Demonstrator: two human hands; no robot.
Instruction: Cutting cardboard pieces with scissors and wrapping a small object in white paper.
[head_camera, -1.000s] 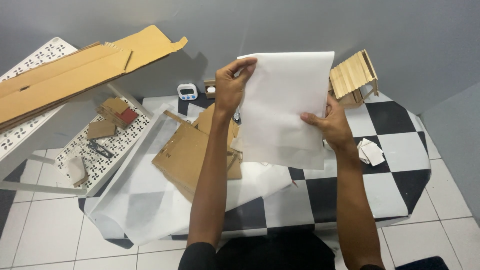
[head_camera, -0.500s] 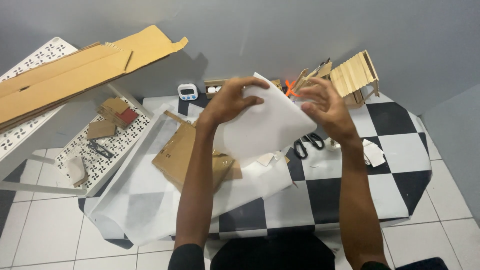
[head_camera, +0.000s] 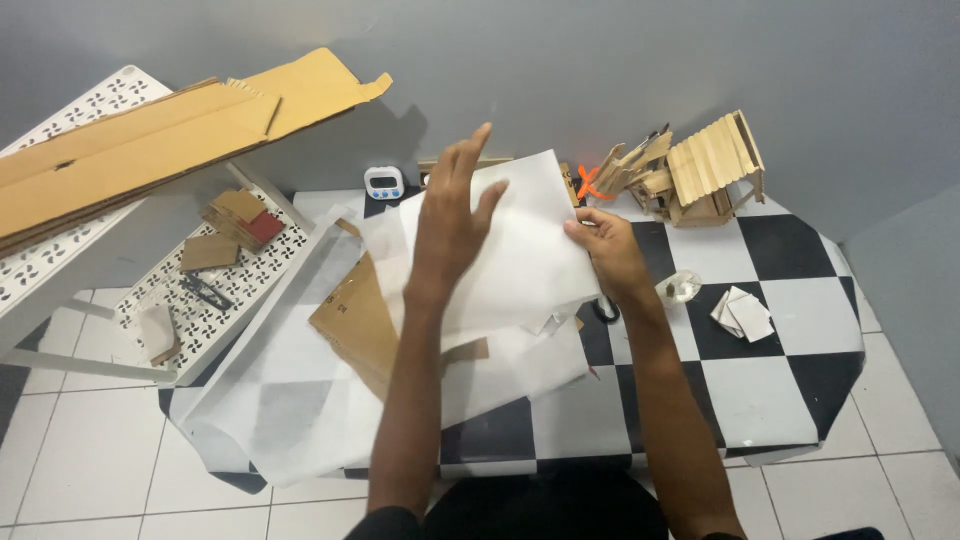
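I see the white paper sheet (head_camera: 520, 250) lying tilted over the middle of the checkered table (head_camera: 790, 390), toward its far edge. My left hand (head_camera: 450, 225) is open, fingers spread and partly lifted, the palm over the sheet's left half; I judge this flat posture suits pressing or smoothing rather than gripping. My right hand (head_camera: 605, 250) pinches the sheet's right edge between thumb and fingers, which keeps the sheet from sliding. Under the sheet lies a brown cardboard piece (head_camera: 360, 320), and beneath that a larger translucent sheet (head_camera: 290, 400) hangs over the table's left edge. A small stick house (head_camera: 710, 165) stands at the far right corner, a white digital timer (head_camera: 384, 182) at the far edge, and folded paper scraps (head_camera: 745, 312) near the right edge.
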